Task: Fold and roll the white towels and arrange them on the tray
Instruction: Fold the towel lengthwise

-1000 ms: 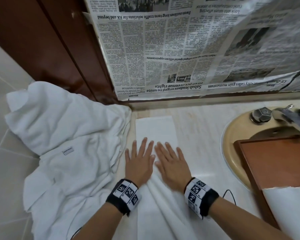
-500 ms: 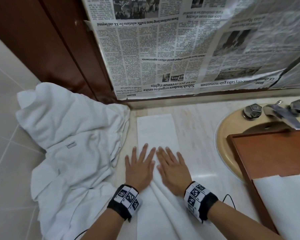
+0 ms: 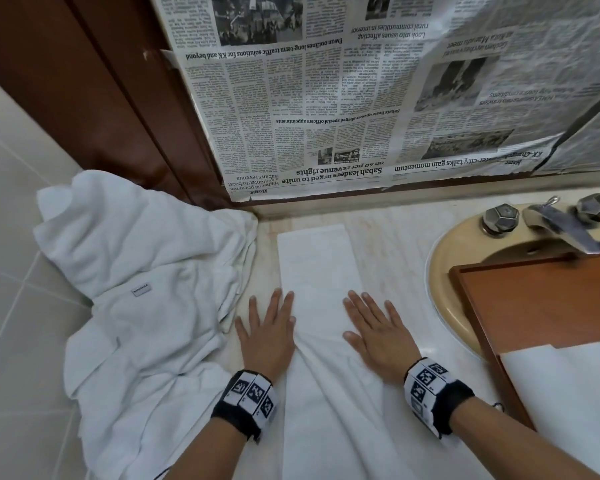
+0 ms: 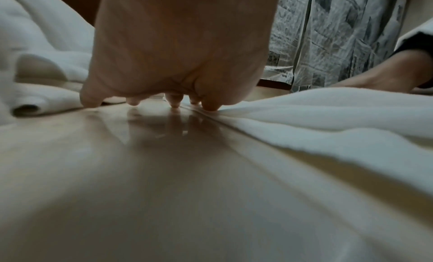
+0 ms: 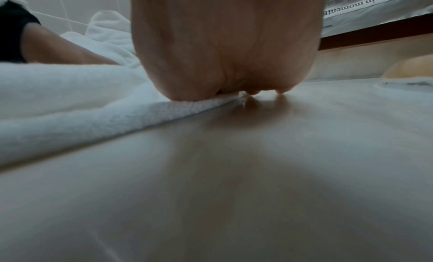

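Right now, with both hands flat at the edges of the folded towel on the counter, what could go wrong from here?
1. The folded towel is bunched into creases between the left hand and right hand; rolling it now may give a lumpy roll.
2. The loose towel pile lies close beside the left hand and could get caught in.
3. The tray sits over the sink and might tip when loaded.

Bathroom: sink (image 3: 440, 271) with faucet (image 3: 565, 230) (tiled wall (image 3: 11, 271)).
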Available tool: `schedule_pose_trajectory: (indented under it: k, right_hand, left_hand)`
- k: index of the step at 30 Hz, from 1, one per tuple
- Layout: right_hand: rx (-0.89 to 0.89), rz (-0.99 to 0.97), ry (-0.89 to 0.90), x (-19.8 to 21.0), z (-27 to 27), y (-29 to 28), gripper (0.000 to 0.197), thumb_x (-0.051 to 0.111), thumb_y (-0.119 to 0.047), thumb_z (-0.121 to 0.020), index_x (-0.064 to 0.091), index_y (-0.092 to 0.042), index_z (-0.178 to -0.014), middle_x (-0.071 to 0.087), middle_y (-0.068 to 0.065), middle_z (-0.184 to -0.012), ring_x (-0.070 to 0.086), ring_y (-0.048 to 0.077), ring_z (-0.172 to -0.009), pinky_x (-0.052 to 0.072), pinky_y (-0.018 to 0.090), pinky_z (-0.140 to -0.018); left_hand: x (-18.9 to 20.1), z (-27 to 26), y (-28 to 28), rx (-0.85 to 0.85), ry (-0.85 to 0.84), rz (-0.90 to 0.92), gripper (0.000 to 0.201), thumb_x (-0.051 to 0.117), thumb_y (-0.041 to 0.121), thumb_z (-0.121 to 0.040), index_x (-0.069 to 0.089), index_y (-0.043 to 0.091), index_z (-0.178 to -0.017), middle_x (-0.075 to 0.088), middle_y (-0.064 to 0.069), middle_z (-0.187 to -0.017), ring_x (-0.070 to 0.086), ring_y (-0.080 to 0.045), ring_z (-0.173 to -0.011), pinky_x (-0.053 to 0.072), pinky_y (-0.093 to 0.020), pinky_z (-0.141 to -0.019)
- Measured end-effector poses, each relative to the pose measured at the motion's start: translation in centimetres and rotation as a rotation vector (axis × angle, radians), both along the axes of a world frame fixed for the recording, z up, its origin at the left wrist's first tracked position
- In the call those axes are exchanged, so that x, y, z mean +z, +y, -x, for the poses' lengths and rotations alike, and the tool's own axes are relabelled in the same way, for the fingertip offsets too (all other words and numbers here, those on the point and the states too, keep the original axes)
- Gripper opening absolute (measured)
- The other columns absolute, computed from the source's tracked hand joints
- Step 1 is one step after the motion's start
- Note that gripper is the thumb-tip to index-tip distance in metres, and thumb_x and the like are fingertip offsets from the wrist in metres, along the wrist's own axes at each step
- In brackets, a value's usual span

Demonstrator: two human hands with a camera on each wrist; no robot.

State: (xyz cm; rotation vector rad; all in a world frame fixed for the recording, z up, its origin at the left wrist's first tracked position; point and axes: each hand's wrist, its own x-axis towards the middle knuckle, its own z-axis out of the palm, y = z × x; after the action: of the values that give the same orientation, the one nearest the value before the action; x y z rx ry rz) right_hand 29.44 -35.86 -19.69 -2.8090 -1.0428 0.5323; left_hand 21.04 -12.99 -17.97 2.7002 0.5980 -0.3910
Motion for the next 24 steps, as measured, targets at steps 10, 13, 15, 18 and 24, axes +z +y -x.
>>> schedule_pose_trajectory:
  k: [10,13,15,18,24]
  right_hand:
    - [-0.018,0.051,0.045,0.9,-7.7,-0.3,0.068,0.005,-0.057,-0.099,-0.022,-0.024,-0.152,-0.029,-0.013,-0.157,-0.025,0.004,-0.145,-0.015,0.04,-0.12]
    - [0.003,0.059,0.061,1.3,-9.4,-0.2,0.068,0.008,-0.056,-0.101,-0.019,-0.024,-0.154,-0.028,-0.011,-0.159,-0.023,0.004,-0.146,-0.015,0.039,-0.119]
    - [-0.011,0.021,0.141,2.1,-9.9,-0.1,0.069,0.015,-0.054,-0.103,-0.016,-0.022,-0.155,-0.024,-0.011,-0.16,-0.019,0.006,-0.148,-0.013,0.04,-0.12]
    - [-0.102,-0.265,0.2,3.2,-7.9,0.0,0.07,0.033,-0.049,-0.103,0.007,-0.015,-0.158,0.003,-0.005,-0.165,0.003,0.013,-0.151,0.005,0.039,-0.123]
    - [-0.216,-0.586,0.155,5.0,2.4,-2.4,0.022,0.063,-0.03,-0.093,0.062,-0.013,-0.107,0.055,-0.001,-0.102,0.058,0.019,-0.09,0.048,0.033,-0.079]
  left_hand:
    - [0.1,-8.1,0.0,-0.004,0.038,0.041,0.051,0.014,0.046,-0.106,-0.005,0.052,-0.153,-0.012,0.022,-0.164,-0.016,-0.025,-0.152,-0.005,-0.062,-0.119]
    - [0.4,-8.6,0.1,0.018,0.019,0.044,0.051,0.016,0.046,-0.106,-0.001,0.052,-0.154,-0.01,0.021,-0.164,-0.014,-0.026,-0.153,-0.004,-0.063,-0.119]
    - [0.8,-8.5,0.1,0.031,-0.016,0.06,0.051,0.019,0.045,-0.106,0.006,0.049,-0.155,-0.003,0.017,-0.166,-0.008,-0.027,-0.153,0.0,-0.062,-0.119]
    - [1.0,-6.9,-0.6,0.056,-0.137,0.107,0.052,0.031,0.041,-0.104,0.02,0.038,-0.155,0.014,0.008,-0.165,0.011,-0.027,-0.151,0.014,-0.057,-0.12]
    - [0.1,-1.2,-2.7,-0.129,-0.362,0.313,0.041,0.058,0.011,-0.092,0.063,0.021,-0.131,0.055,-0.002,-0.129,0.055,-0.022,-0.115,0.044,-0.037,-0.102]
